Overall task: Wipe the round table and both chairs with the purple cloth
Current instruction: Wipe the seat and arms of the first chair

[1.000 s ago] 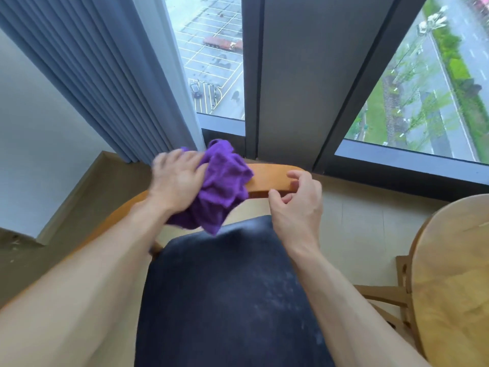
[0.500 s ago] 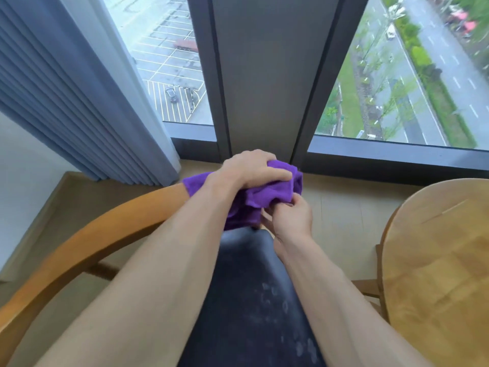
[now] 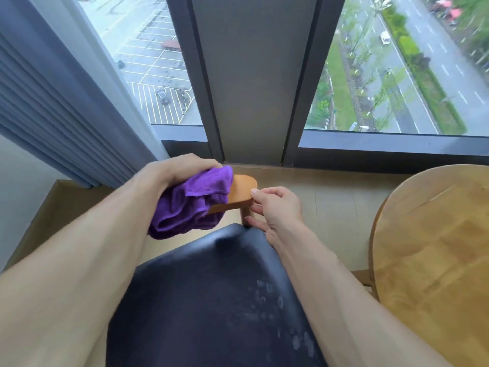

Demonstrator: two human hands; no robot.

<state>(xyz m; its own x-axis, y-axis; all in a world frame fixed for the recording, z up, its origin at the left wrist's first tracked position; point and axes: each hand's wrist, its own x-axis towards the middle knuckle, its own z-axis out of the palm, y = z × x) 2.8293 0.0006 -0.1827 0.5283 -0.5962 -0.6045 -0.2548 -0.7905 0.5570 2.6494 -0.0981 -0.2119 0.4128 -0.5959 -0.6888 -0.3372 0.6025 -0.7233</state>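
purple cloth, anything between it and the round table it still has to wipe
Nothing visible blocks it. The purple cloth, gripped by the left hand, lies on the chair's wooden armrest; only the right hand and bare floor separate it from the round table.

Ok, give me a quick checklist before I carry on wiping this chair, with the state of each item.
1. Purple cloth held: ok, the left hand grips it, bunched.
2. Cloth on the wood: ok, it covers the chair's wooden armrest up to near its rounded end.
3. Chair steadied: ok, the right hand has its thumb on the armrest tip and fingers by the post below.
4. Armrest end wiped: cannot tell.
5. Dark seat cushion clean: not ok, pale smudges show on it.
6. Round table clean: cannot tell; only part is in view.
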